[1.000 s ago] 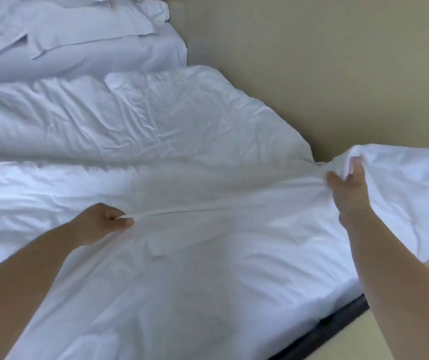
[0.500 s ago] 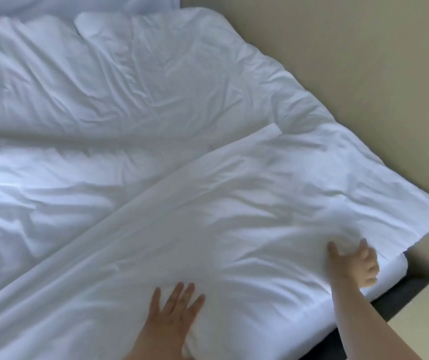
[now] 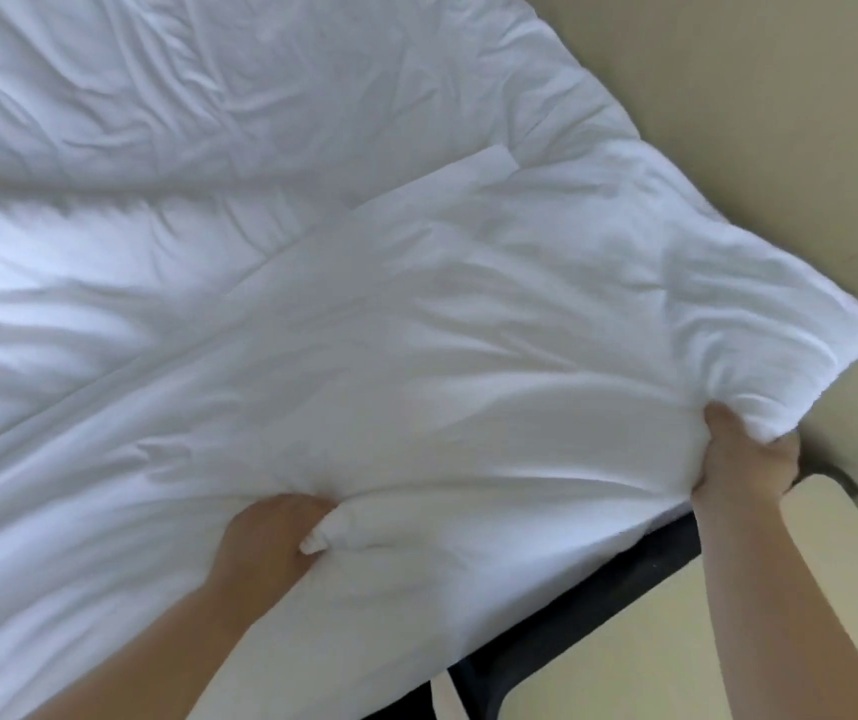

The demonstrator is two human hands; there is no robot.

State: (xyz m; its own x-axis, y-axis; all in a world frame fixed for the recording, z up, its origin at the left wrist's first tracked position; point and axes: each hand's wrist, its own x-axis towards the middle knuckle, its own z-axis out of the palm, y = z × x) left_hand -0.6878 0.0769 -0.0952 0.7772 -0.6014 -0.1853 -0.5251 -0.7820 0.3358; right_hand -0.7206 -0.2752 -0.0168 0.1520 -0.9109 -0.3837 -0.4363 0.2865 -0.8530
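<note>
Your view is mostly filled by the black-framed bed (image 3: 598, 615), spread with a crumpled white padded duvet (image 3: 260, 96) that reaches to the far edge, against the plain beige wall (image 3: 780, 96). Over the duvet's near half lies the smoother white cotton sheet (image 3: 468, 330). Its folded edge runs on a slant from the left edge of the bed up toward the far right, and it ends in a short square hem. The sheet hangs over the near edge, and the dark frame shows below it at the near right corner. Just beside that corner stands a cream, round-edged furniture top (image 3: 842, 537).

Your right hand (image 3: 743, 459) is at the near right corner of the bed, clamped on the sheet's bunched corner. The thumb lies up against the puffed fabric and the fingers curl in beneath it, mostly hidden. The cloth swells out past your hand toward the wall in a rounded wad.

Your left hand (image 3: 265, 543) sits at the near edge, well left of the other. It is closed into a fist around a gather of the same sheet, and creases fan out from that grip across the cloth. Smallest of all is a little tuft of white fabric (image 3: 320, 537) that pokes out between your thumb and fingers.
</note>
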